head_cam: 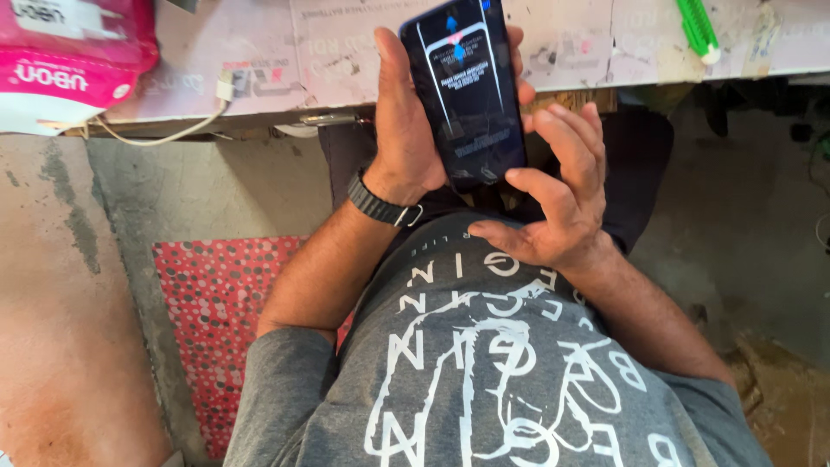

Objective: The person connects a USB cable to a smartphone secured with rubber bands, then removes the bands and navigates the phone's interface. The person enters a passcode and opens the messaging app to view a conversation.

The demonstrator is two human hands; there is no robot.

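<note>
A dark smartphone (pixel 467 91) with a lit screen is held upright in front of my chest. My left hand (pixel 402 130) wraps around its left edge and back, with a black watch band on that wrist. My right hand (pixel 558 195) sits at the phone's lower right corner, index finger touching the bottom edge, other fingers spread. I wear a grey printed shirt.
A worn white worktop (pixel 346 52) runs along the top, with a pink and white package (pixel 69 60) at its left, a white cable (pixel 216 104) and a green tool (pixel 699 30) at the right. A red dotted mat (pixel 216 320) lies on the concrete floor.
</note>
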